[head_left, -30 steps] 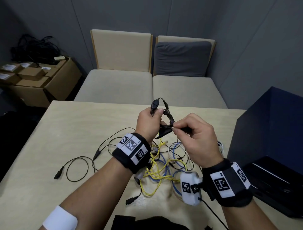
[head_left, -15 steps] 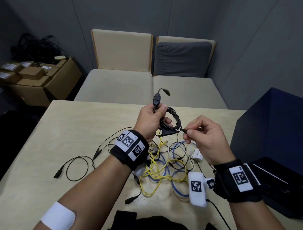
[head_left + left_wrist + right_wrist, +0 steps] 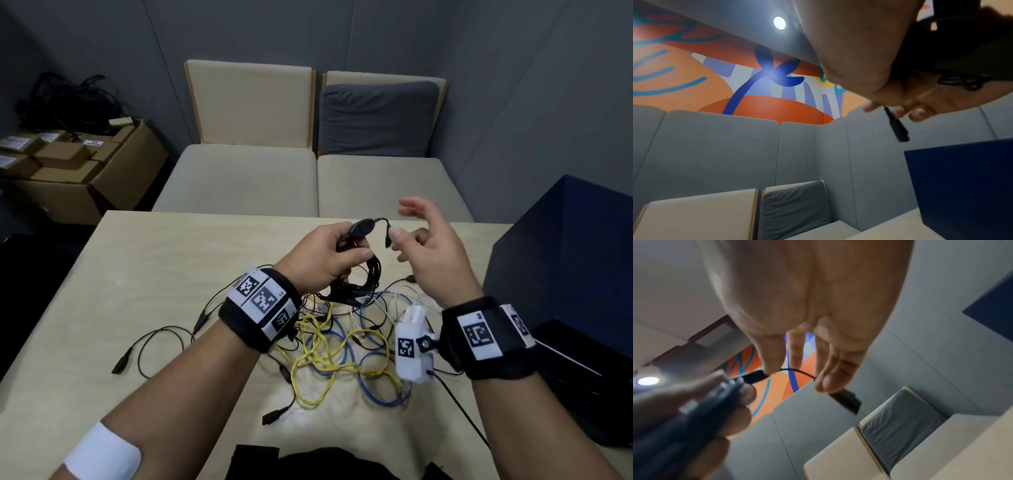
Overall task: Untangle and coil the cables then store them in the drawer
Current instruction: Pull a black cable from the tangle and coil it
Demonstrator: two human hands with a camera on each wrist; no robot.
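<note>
My left hand (image 3: pixel 349 248) grips a coiled black cable (image 3: pixel 371 277) above the table (image 3: pixel 164 260). The cable's oval inline piece (image 3: pixel 359 229) sticks out over my fingers, and its short tail ends in a plug (image 3: pixel 387 240). My right hand (image 3: pixel 402 221) is open beside that plug, fingers spread, thumb close to it. In the right wrist view, the tail (image 3: pixel 797 370) runs across my straight fingertips (image 3: pixel 826 382) to the plug (image 3: pixel 844 400). In the left wrist view the plug (image 3: pixel 898 128) dangles below my hand. Tangled yellow (image 3: pixel 322 363), blue (image 3: pixel 373 342) and white (image 3: pixel 404 301) cables lie under both wrists.
A thin black cable (image 3: pixel 154 342) loops on the table's left part. A dark blue cabinet (image 3: pixel 565 257) stands at the right, with a black open compartment (image 3: pixel 582 377) below it. Beige seats (image 3: pixel 239 178) sit beyond the far edge, and cardboard boxes (image 3: pixel 68 171) stand far left.
My right hand let go of the cable end it pinched, rose and opened. My left hand tipped the coil so the inline piece points right.
</note>
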